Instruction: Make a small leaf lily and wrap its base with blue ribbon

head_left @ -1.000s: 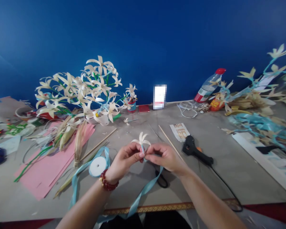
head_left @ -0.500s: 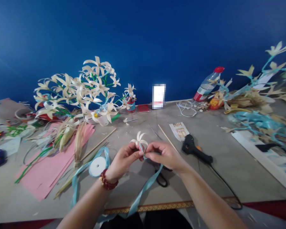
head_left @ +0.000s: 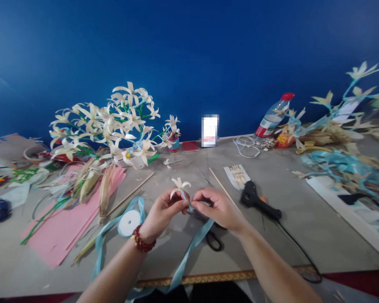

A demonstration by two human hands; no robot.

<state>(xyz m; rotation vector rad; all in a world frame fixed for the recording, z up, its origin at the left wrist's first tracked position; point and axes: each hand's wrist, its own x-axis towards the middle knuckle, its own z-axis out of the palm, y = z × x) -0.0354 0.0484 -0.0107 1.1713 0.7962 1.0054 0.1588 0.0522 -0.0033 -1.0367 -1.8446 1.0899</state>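
Observation:
A small cream-coloured flower (head_left: 180,185) with curling petals is pinched by its stem in my left hand (head_left: 168,208). Light blue ribbon (head_left: 189,252) runs up from the table's front edge to my right hand (head_left: 216,207), whose thumb and forefinger close on its end beside the stem. The fingertips of both hands are close together just below the bloom. To the left lies the ribbon's white spool (head_left: 129,223), blue ribbon around its rim. Black-handled scissors (head_left: 214,241) lie partly hidden under my right hand and the ribbon.
A black glue gun (head_left: 260,202) with its cord rests at right. Pink paper (head_left: 53,242), dried husks (head_left: 105,191) and a stick (head_left: 132,193) are at left. Behind stand a bunch of finished flowers (head_left: 105,115), a phone-like bright screen (head_left: 210,130) and a leaning bottle (head_left: 273,118).
The flower has tilted left and turned in my left fingers. My fingertips have drawn slightly apart, and the ribbon stays in my right hand.

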